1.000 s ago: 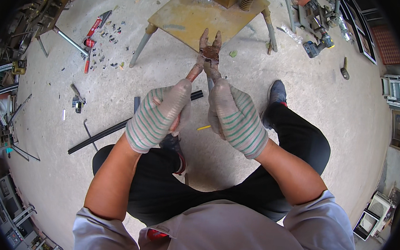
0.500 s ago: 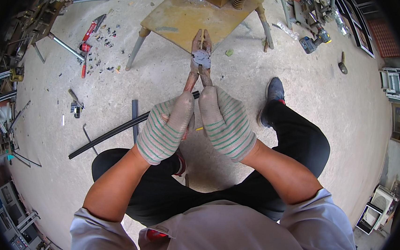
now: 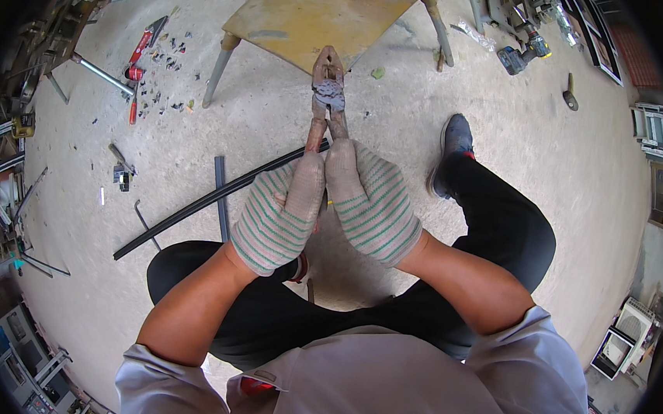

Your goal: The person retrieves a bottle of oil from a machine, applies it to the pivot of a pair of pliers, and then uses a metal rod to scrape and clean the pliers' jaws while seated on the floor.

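A pair of worn, rusty pliers points away from me, its jaws together and its joint smeared grey. My left hand, in a pale knitted glove with green stripes, is closed around the left handle. Around the other handle my right hand, gloved alike, is closed too. Both thumbs lie along the handles; most of the fingers are hidden underneath. Beneath the left glove, a long black strip crosses a shorter dark strip on the concrete floor.
Ahead stands a low yellowish metal table on splayed legs. A cordless drill and a hammer lie at the far right. Red-handled tools lie among dark scraps at the left. A bent rod rests near my left knee.
The pliers' jaws and handles have closed together, and my two hands have drawn slightly nearer each other. My view has shifted a little.
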The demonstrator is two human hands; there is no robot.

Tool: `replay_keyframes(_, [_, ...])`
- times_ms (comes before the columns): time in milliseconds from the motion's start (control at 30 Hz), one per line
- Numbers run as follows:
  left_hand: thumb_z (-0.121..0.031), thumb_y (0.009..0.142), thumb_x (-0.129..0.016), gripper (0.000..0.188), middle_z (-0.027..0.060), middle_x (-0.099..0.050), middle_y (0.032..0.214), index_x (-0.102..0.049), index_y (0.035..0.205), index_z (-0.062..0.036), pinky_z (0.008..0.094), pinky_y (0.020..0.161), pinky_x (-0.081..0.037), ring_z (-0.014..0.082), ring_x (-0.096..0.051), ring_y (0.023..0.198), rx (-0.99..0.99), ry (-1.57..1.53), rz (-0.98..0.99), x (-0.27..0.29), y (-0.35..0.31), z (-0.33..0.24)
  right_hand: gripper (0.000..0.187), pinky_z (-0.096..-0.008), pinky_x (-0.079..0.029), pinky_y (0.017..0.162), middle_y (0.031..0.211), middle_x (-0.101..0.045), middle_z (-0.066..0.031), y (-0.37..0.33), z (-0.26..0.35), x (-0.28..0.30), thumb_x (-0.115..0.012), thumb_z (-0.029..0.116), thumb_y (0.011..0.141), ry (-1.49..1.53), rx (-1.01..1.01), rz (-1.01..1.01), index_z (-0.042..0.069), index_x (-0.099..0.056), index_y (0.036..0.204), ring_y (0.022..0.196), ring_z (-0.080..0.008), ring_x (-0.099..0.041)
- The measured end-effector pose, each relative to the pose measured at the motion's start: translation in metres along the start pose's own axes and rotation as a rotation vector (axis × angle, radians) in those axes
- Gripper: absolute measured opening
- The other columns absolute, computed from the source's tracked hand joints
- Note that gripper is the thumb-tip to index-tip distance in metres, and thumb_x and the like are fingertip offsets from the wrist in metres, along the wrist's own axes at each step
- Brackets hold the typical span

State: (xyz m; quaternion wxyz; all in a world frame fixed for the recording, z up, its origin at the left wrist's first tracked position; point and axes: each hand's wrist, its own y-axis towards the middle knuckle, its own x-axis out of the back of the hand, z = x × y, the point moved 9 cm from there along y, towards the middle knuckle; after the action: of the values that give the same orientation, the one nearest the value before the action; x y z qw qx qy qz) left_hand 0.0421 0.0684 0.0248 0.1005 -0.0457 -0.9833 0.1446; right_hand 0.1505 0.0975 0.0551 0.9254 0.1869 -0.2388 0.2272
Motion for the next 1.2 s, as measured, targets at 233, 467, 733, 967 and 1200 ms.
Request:
replay_keyframes(233, [-0.044, 0.108, -0.042, 0.052, 0.0001, -0.051, 0.057, -0.053, 0.071, -0.0077, 0.0248, 0.05, -0.038, 0.0086, -0.047, 0.05, 0.037, -0.062, 0.049, 0.01, 0.002, 0.003, 0.021, -0.0438, -0.048, 0.054, 0.085, -0.057, -0.0193, -0.001, -0.016, 0.014, -0.046, 0.012, 0.101, 0.223, -0.391, 0.192, -0.003, -0.05, 0.116, 0.062, -0.0342, -0.058])
replay_keyframes(467, [-0.03, 0.106, -0.042, 0.037, 0.0064, -0.055, 0.058, -0.056, 0.084, -0.0032, 0.0314, 0.052, -0.042, 0.0207, -0.053, 0.051, -0.083, 0.065, 0.077, -0.005, 0.003, 0.011, 0.019, -0.0424, -0.048, 0.054, 0.084, -0.057, -0.0194, -0.007, -0.002, 0.004, -0.048, 0.008, 0.098, -0.11, 0.048, 0.025, -0.006, -0.048, 0.111, 0.063, -0.0325, -0.059])
replay_keyframes(733, [-0.038, 0.108, -0.04, 0.047, 0.0015, -0.051, 0.056, -0.055, 0.079, -0.0044, 0.0277, 0.051, -0.039, 0.0114, -0.048, 0.051, -0.091, 0.21, 0.148, 0.014, 0.009, 0.002, 0.018, -0.0448, -0.048, 0.054, 0.083, -0.056, -0.0195, -0.007, -0.002, 0.018, -0.049, 0.006, 0.097, 0.032, -0.025, 0.085, -0.004, -0.049, 0.112, 0.065, -0.0346, -0.06])
replay_keyframes(967, [-0.029, 0.106, -0.045, 0.037, 0.0044, -0.053, 0.059, -0.057, 0.084, -0.0022, 0.0311, 0.05, -0.042, 0.0149, -0.053, 0.052, 0.05, -0.08, -0.069, 0.0, 0.008, 0.015, 0.023, -0.0456, -0.047, 0.058, 0.081, -0.057, -0.0204, 0.007, -0.018, -0.003, -0.046, 0.018, 0.104, 0.322, -0.361, 0.011, -0.004, -0.053, 0.104, 0.065, -0.036, -0.059])
replay_keyframes(1200, [-0.032, 0.108, -0.042, 0.044, 0.0005, -0.051, 0.056, -0.053, 0.075, -0.0059, 0.0268, 0.047, -0.034, 0.0092, -0.044, 0.048, -0.08, 0.117, 0.062, 0.016, 0.012, 0.002, 0.021, -0.0443, -0.047, 0.058, 0.081, -0.057, -0.0179, -0.002, -0.017, 0.016, -0.042, 0.018, 0.104, 0.11, -0.162, 0.155, -0.002, -0.049, 0.107, 0.067, -0.0371, -0.059])
